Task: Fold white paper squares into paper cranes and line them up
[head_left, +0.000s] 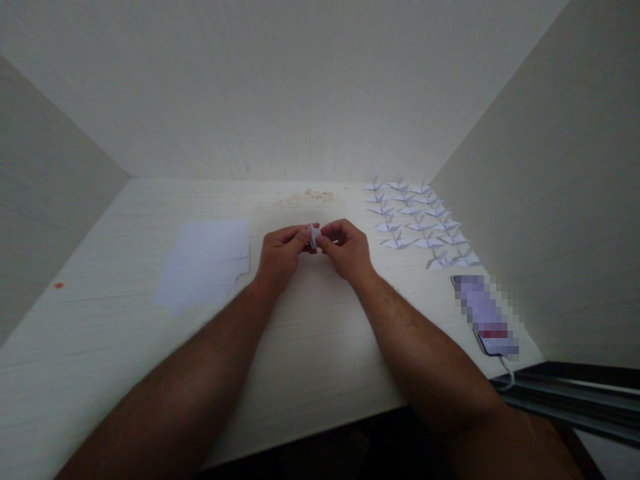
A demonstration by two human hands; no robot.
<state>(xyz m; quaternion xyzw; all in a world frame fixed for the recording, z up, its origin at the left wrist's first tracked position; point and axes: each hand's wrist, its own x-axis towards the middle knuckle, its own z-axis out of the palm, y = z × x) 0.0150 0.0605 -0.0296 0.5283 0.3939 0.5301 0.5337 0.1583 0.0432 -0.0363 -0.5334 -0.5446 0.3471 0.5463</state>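
Both my hands meet over the middle of the pale wooden desk (310, 333). My left hand (281, 253) and my right hand (347, 250) pinch a small folded piece of white paper (314, 236) between their fingertips, held just above the desk. A stack of white paper sheets (205, 263) lies flat to the left of my left hand. To the right, several finished white paper cranes (420, 223) stand in rows near the right wall.
A phone (485, 313) with a cable lies at the desk's right front corner. White walls close the desk in at the back and both sides. A small red spot (59, 285) marks the left edge. A dark rail (570, 390) runs at lower right.
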